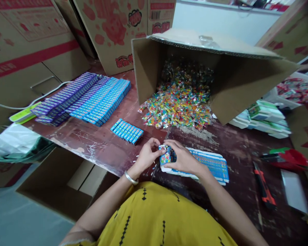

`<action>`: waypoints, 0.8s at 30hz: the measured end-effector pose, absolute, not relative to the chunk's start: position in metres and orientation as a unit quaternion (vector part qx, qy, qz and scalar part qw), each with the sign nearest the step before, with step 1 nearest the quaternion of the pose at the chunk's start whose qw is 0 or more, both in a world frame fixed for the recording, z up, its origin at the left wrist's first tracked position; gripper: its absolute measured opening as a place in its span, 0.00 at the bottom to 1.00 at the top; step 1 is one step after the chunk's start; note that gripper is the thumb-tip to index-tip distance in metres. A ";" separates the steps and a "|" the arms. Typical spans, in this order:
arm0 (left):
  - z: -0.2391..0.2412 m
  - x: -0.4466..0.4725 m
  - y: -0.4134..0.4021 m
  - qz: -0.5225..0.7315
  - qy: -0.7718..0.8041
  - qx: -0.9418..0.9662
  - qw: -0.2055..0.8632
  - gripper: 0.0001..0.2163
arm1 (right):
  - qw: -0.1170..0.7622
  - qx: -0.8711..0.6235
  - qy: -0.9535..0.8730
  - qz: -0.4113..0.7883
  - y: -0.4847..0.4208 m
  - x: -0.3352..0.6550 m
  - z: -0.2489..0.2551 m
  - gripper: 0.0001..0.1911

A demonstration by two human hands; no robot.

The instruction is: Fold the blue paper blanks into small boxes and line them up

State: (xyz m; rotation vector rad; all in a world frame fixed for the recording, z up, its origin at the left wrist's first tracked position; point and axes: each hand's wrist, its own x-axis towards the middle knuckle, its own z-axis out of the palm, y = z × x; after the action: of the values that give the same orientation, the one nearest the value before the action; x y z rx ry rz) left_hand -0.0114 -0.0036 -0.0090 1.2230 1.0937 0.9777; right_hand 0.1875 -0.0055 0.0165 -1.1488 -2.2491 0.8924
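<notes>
A small printed carton (165,157), blue and white with colourful pictures, is between my two hands near the table's front edge. My right hand (181,155) curls around its right side, thumb along the lower edge. My left hand (149,154) pinches at the carton's upper left edge with thumb and forefinger. Under and beyond my right hand lies a spread of flat blue cartons (212,164), overlapping in a row. A short row of filled-out blue boxes (127,131) sits to the left of my hands.
A large cardboard box (220,82) on its side spills wrapped candies (179,107) onto the table. Stacked blue boxes (102,99) and purple boxes (66,97) stand at left. A utility knife (264,186) lies at right. An open carton (59,184) is below the table's left edge.
</notes>
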 end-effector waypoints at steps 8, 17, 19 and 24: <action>-0.018 -0.023 -0.023 0.334 0.513 0.431 0.663 0.21 | 0.255 -0.534 -0.790 0.163 0.086 0.153 -0.008 0.18; -0.021 -0.039 -0.023 0.360 0.527 0.501 0.585 0.14 | 0.283 -0.563 -0.769 0.110 0.116 0.144 -0.011 0.08; -0.024 -0.040 -0.018 0.377 0.532 0.506 0.565 0.14 | 0.305 -0.558 -0.760 0.132 0.108 0.157 0.001 0.08; -0.030 -0.031 -0.008 0.384 0.533 0.554 0.512 0.12 | 0.277 -0.506 -0.796 0.186 0.079 0.182 0.035 0.05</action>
State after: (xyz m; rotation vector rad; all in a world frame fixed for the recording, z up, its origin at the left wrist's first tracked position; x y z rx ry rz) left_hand -0.0312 -0.0078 -0.0304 1.3327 1.2820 0.9251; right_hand 0.1816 0.0787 0.0352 -1.3583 -2.1376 0.4984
